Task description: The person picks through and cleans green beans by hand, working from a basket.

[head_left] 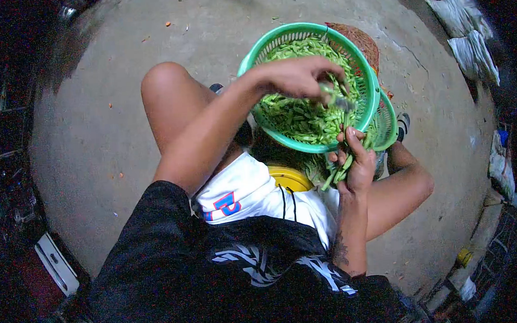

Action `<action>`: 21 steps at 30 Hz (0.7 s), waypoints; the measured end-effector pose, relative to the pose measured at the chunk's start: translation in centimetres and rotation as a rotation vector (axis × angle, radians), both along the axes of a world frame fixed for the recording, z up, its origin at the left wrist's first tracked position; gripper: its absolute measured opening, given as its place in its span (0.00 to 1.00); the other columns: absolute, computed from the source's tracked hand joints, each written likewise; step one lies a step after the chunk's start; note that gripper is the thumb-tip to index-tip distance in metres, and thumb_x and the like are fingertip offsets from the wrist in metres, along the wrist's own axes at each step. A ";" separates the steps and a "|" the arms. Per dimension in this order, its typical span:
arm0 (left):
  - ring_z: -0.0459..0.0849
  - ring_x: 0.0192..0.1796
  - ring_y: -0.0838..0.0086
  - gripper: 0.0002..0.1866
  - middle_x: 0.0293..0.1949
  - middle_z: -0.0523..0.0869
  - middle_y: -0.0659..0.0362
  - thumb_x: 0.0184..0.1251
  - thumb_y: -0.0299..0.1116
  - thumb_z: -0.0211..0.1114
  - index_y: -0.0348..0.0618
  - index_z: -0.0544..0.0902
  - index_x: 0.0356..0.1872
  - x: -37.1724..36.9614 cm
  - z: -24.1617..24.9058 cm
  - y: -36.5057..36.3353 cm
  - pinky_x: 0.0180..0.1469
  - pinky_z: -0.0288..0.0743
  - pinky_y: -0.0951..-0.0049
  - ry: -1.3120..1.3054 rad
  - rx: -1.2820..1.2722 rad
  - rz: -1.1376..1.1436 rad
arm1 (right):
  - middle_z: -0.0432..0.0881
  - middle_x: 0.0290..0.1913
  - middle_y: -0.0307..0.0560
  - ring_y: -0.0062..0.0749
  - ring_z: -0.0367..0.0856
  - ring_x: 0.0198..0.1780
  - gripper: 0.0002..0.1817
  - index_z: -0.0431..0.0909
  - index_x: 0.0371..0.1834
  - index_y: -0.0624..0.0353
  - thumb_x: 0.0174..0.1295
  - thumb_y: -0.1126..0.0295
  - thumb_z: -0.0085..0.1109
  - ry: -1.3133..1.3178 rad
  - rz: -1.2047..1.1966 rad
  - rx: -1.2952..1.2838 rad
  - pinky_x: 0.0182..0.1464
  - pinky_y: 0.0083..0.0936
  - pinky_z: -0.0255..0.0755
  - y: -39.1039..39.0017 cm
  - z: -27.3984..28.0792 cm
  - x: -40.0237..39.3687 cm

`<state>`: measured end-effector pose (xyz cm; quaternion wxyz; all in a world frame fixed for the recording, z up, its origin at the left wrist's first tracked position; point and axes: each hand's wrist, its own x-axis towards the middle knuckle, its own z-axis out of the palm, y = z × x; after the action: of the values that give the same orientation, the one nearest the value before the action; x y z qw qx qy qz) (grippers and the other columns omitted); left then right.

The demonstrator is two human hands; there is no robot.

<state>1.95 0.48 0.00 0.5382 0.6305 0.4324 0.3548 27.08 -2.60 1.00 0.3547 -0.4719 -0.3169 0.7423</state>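
Note:
My left hand is over a round green plastic basket heaped with cut green bean pieces. Its fingers are closed on what looks like a small knife, blurred by motion, with a greyish blade and a green end near the fingers. Just below the basket's near rim, my right hand grips a bunch of long green beans. Some of their ends stick up toward the knife, and others hang down past the fingers.
A second green basket sits partly under the first. Beyond them lies a reddish mesh sack. Something round and yellow is between my legs. White sacks lie along the right edge, with scraps on the concrete floor.

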 end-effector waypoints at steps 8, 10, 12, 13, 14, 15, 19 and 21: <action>0.82 0.53 0.68 0.26 0.49 0.85 0.54 0.59 0.32 0.74 0.38 0.80 0.60 0.8 1.4 -0.5 0.58 0.76 0.65 0.134 0.017 -0.055 | 0.85 0.35 0.43 0.18 0.69 0.19 0.09 0.80 0.46 0.62 0.71 0.68 0.63 0.152 0.080 -0.148 0.25 0.22 0.71 0.1 0.4 0.0; 0.82 0.53 0.68 0.27 0.50 0.85 0.54 0.59 0.31 0.74 0.37 0.80 0.60 1.2 1.8 -0.8 0.58 0.76 0.65 0.155 0.050 -0.037 | 0.84 0.34 0.41 0.17 0.68 0.20 0.11 0.81 0.48 0.63 0.72 0.66 0.62 0.141 0.079 -0.148 0.26 0.22 0.70 0.0 0.4 0.0; 0.81 0.53 0.69 0.26 0.49 0.85 0.55 0.59 0.30 0.74 0.37 0.80 0.60 1.1 1.5 -0.6 0.58 0.76 0.66 0.147 0.043 -0.049 | 0.82 0.33 0.39 0.17 0.68 0.20 0.11 0.81 0.48 0.63 0.72 0.66 0.62 0.178 0.081 -0.152 0.26 0.22 0.69 0.0 0.0 0.0; 0.81 0.52 0.70 0.26 0.49 0.85 0.56 0.60 0.29 0.73 0.37 0.80 0.60 1.0 1.3 -0.5 0.58 0.76 0.67 0.141 0.040 -0.061 | 0.82 0.33 0.39 0.17 0.68 0.20 0.11 0.81 0.48 0.63 0.72 0.66 0.62 0.176 0.083 -0.155 0.26 0.22 0.69 0.0 -0.1 0.1; 0.81 0.52 0.70 0.26 0.49 0.85 0.56 0.60 0.29 0.73 0.37 0.80 0.60 0.4 1.0 -0.3 0.58 0.76 0.67 0.139 0.038 -0.058 | 0.82 0.33 0.39 0.17 0.68 0.20 0.11 0.81 0.48 0.63 0.72 0.66 0.62 0.203 0.078 -0.175 0.27 0.21 0.69 0.1 -0.3 0.2; 0.82 0.51 0.71 0.25 0.49 0.85 0.57 0.61 0.28 0.73 0.37 0.80 0.60 -0.4 1.1 0.0 0.55 0.77 0.68 0.066 0.020 -0.048 | 0.81 0.33 0.38 0.17 0.68 0.20 0.11 0.81 0.48 0.63 0.72 0.66 0.62 0.232 0.073 -0.192 0.27 0.21 0.69 0.2 -0.3 0.3; 0.84 0.46 0.73 0.22 0.48 0.86 0.59 0.61 0.24 0.72 0.37 0.81 0.57 -1.5 2.0 -0.5 0.43 0.81 0.73 -0.040 -0.063 0.014 | 0.81 0.33 0.39 0.17 0.67 0.20 0.10 0.80 0.46 0.64 0.73 0.67 0.61 0.245 0.063 -0.196 0.27 0.21 0.69 0.2 -0.1 0.2; 0.84 0.47 0.72 0.21 0.47 0.86 0.57 0.60 0.24 0.72 0.38 0.82 0.56 -1.2 2.0 -0.6 0.46 0.81 0.71 -0.008 0.036 0.047 | 0.80 0.33 0.39 0.17 0.67 0.20 0.11 0.80 0.46 0.65 0.73 0.66 0.61 0.210 0.036 -0.175 0.27 0.21 0.69 0.1 -0.2 0.1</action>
<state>0.78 -0.07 1.98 0.5201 0.6283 0.4387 0.3773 27.13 -2.45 0.84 0.3302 -0.4149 -0.2206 0.8186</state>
